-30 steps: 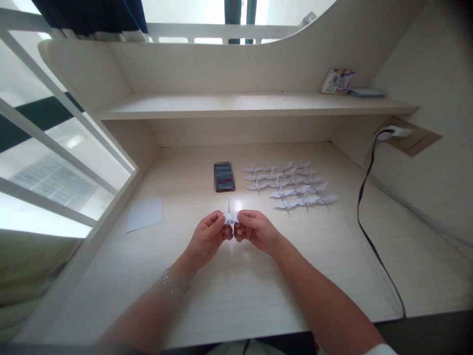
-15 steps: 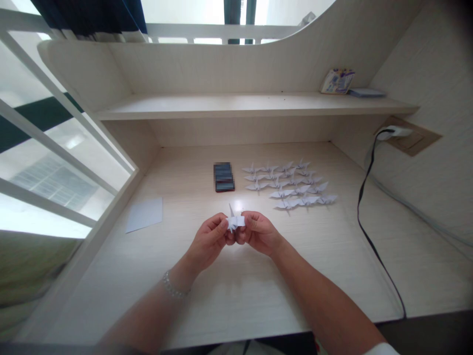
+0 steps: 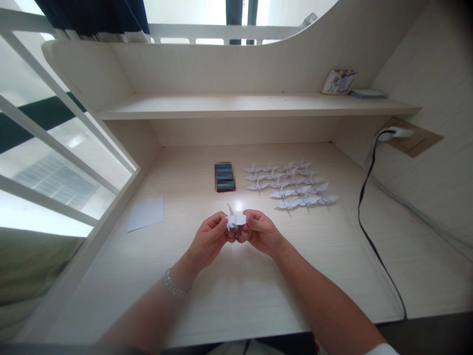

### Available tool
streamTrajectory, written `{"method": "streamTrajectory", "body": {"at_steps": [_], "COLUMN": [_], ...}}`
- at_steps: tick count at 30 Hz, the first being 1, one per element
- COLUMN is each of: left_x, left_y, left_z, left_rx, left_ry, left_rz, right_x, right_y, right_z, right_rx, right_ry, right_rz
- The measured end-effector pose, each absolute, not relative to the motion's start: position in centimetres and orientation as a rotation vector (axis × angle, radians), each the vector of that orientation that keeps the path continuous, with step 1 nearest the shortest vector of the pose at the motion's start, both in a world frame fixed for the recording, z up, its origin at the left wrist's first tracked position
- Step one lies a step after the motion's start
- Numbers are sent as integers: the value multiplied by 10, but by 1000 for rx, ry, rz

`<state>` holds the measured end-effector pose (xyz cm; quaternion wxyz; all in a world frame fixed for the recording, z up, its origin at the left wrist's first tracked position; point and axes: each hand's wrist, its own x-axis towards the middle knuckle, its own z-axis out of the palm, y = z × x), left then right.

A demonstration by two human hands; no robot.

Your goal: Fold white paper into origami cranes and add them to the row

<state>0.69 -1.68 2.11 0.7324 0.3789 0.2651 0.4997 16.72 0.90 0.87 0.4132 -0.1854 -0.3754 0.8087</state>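
A small white paper crane (image 3: 234,219) is pinched between both hands above the middle of the pale wooden desk (image 3: 229,291). My left hand (image 3: 207,239), with a bracelet on the wrist, grips its left side with closed fingers. My right hand (image 3: 260,230) grips its right side the same way. One thin point of the crane sticks up between the thumbs.
Several finished paper cranes (image 3: 291,186) lie in rows at the back right. A dark phone (image 3: 224,177) lies left of them, and a flat paper sheet (image 3: 146,214) lies at the left. A black cable (image 3: 365,217) runs from a wall socket across the desk's right side.
The crane's folded body has spread wider between my fingers, and its upright point has tilted left. Both hands stayed in place.
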Motion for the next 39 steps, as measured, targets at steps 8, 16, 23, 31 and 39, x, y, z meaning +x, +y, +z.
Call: {"method": "streamTrajectory", "body": {"at_steps": [8,16,23,31,39], "left_x": [2,2,3,1,0], "left_y": [-14,-11,-11,-9,-8], "left_z": [20,19,18,14,13], "left_rx": [838,896,980,1088,1103], "left_ry": [604,777,820,937,931], "left_rz": [1148,1165,1157,1152,1129], "right_x": [168,166,167,171,172], "right_y": [11,15,15,19,19], "right_z": [7,9,9,7,7], "right_rx": [-467,-712,-746,-894,-846], "right_ry": [-962,-938,-963,-1075,-1080], "right_rz": [2018,1764,1776,1582,1613]}}
